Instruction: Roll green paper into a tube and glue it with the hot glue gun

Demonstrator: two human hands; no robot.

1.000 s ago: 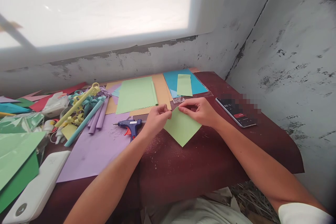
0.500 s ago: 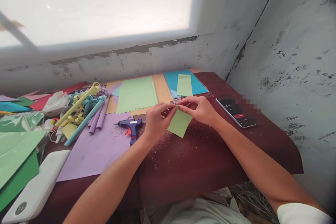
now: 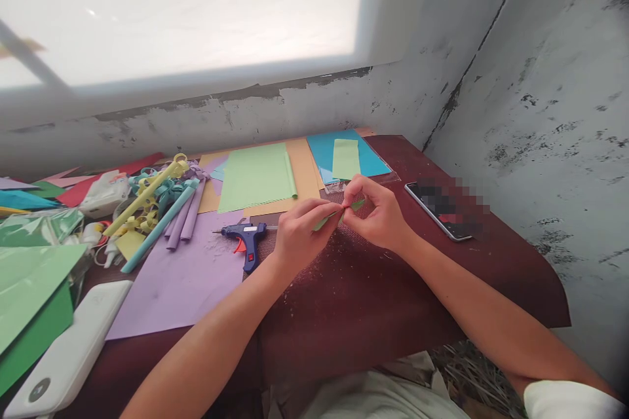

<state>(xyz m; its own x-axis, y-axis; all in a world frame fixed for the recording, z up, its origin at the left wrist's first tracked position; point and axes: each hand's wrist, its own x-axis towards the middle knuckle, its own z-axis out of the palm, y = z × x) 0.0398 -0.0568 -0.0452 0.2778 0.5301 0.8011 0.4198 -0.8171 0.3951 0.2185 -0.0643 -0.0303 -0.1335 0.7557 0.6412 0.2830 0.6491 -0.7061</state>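
Between my two hands is a piece of light green paper (image 3: 325, 221), mostly hidden by the fingers and seen nearly edge-on. My left hand (image 3: 305, 228) pinches it from the left. From the right, my right hand (image 3: 372, 213) grips it between thumb and fingers, and the fingertips of both hands meet. Left of my left hand lies a blue glue gun (image 3: 249, 242) with a red trigger, partly on a purple sheet (image 3: 181, 294). Beyond the hands, a light green paper rectangle (image 3: 346, 158) rests on a blue sheet (image 3: 376, 160).
A stack of green paper (image 3: 253, 177) with a rolled edge lies behind the glue gun. Yellow, teal and purple paper rolls (image 3: 162, 229) heap up at left. A white power bank (image 3: 69, 347) sits front left, a phone (image 3: 437, 209) on the right of the dark red table (image 3: 344, 327).
The green paper, which hung down flat below my fingers, has tipped up and is now nearly edge-on between my hands. My right hand has curled further around it.
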